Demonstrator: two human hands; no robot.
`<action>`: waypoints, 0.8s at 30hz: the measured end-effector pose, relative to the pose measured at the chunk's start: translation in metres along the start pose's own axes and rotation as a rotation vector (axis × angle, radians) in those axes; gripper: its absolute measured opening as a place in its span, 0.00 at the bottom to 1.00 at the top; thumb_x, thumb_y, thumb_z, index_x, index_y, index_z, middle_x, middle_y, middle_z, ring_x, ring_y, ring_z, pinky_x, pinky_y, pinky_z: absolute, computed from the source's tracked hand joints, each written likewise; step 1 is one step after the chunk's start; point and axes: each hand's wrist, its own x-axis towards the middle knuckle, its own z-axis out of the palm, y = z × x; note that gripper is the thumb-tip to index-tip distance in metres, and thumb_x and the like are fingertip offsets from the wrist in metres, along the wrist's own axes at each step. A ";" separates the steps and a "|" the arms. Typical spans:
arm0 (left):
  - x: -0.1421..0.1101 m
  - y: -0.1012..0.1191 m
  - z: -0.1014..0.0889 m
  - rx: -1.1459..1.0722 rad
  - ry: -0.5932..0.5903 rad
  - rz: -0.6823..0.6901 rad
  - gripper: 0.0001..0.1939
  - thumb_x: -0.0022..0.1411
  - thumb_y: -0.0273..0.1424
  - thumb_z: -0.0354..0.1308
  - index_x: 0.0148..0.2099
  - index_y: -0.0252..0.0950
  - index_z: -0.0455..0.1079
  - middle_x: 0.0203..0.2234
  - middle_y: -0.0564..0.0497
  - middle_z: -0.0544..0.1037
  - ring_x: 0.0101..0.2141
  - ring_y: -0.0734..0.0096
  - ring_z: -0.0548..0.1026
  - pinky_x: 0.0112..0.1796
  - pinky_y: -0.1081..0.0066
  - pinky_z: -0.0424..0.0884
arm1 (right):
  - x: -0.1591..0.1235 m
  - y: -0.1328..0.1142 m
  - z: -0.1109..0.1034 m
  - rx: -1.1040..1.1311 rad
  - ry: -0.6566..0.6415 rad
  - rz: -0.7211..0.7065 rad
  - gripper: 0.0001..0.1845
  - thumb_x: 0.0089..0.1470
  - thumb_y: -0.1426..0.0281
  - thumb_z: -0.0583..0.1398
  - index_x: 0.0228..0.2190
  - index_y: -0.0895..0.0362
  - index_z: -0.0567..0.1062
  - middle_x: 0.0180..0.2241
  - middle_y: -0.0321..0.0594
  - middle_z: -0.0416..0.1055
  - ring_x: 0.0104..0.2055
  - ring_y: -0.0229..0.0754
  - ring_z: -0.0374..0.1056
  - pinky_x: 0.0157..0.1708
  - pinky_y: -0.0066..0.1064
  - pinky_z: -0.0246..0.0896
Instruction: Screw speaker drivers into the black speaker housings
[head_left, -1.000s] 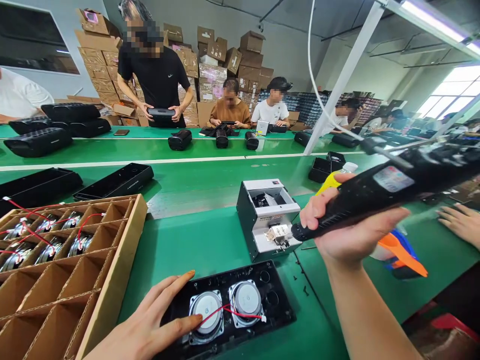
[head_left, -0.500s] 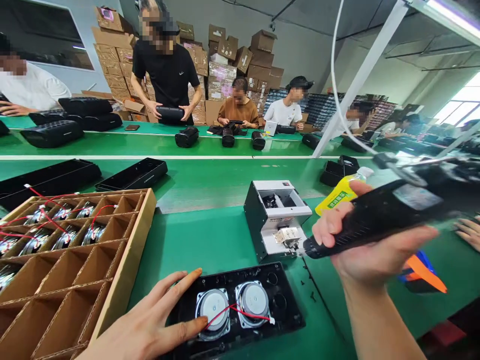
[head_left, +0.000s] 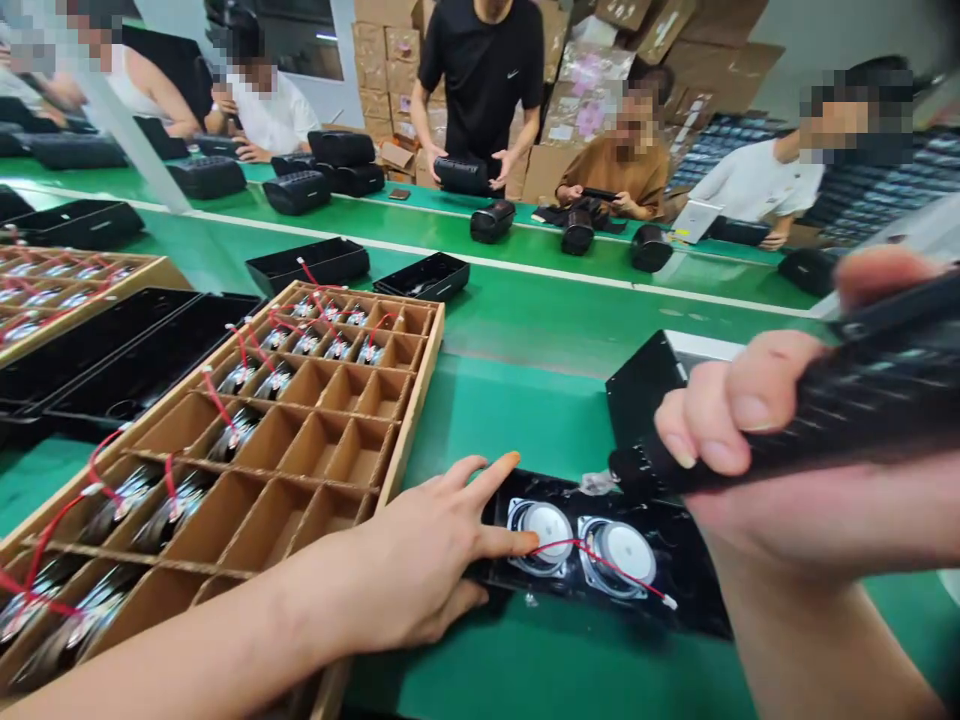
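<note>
My right hand (head_left: 795, 515) is wrapped round a black electric screwdriver (head_left: 885, 375), which points left. Its blurred tip hovers over or at the far edge of a black speaker panel (head_left: 694, 555); contact cannot be made out. Two round speaker drivers sit in the panel, a left driver (head_left: 553, 528) and a right driver (head_left: 626, 555), joined by a red wire with a white plug. Fingers spread, my left hand (head_left: 427, 555) rests on the panel's left end, the index finger on the left driver. Behind the screwdriver stands a screw feeder (head_left: 637, 390), partly hidden.
A divided cardboard tray (head_left: 420, 400) with several wired drivers lies at left. Black housings (head_left: 311, 262) stand behind and beside it. Across the green bench, several people work on black speakers; one person in a black shirt (head_left: 484, 70) stands holding one.
My view has turned left. The screwdriver's tip has moved from the screw feeder to the panel's far edge, near the left driver. My left hand keeps its place on the panel.
</note>
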 end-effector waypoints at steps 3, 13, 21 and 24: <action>0.002 0.001 -0.002 0.016 0.009 0.008 0.34 0.66 0.31 0.66 0.70 0.54 0.65 0.76 0.39 0.46 0.72 0.34 0.53 0.67 0.41 0.58 | -0.010 0.028 0.020 0.054 -0.109 0.004 0.33 0.54 0.35 0.61 0.44 0.48 0.78 0.17 0.31 0.65 0.13 0.40 0.58 0.08 0.31 0.52; 0.003 0.003 -0.008 0.066 -0.082 -0.003 0.34 0.69 0.34 0.64 0.73 0.53 0.60 0.77 0.40 0.42 0.72 0.40 0.53 0.68 0.49 0.58 | -0.024 0.066 0.027 0.028 -0.174 0.056 0.37 0.56 0.34 0.57 0.47 0.52 0.74 0.19 0.30 0.67 0.13 0.39 0.57 0.10 0.32 0.54; 0.004 0.002 -0.007 0.050 -0.065 -0.001 0.34 0.68 0.34 0.64 0.72 0.56 0.61 0.77 0.43 0.42 0.71 0.40 0.54 0.67 0.47 0.62 | -0.027 0.072 0.029 0.003 -0.191 0.087 0.37 0.58 0.34 0.55 0.48 0.52 0.72 0.21 0.29 0.66 0.14 0.38 0.57 0.12 0.31 0.55; 0.003 0.002 -0.007 0.047 -0.064 -0.004 0.34 0.68 0.33 0.64 0.73 0.55 0.60 0.77 0.43 0.42 0.71 0.40 0.54 0.67 0.47 0.61 | -0.028 0.074 0.028 0.008 -0.202 0.089 0.35 0.59 0.35 0.55 0.48 0.52 0.72 0.21 0.29 0.66 0.15 0.37 0.58 0.13 0.30 0.56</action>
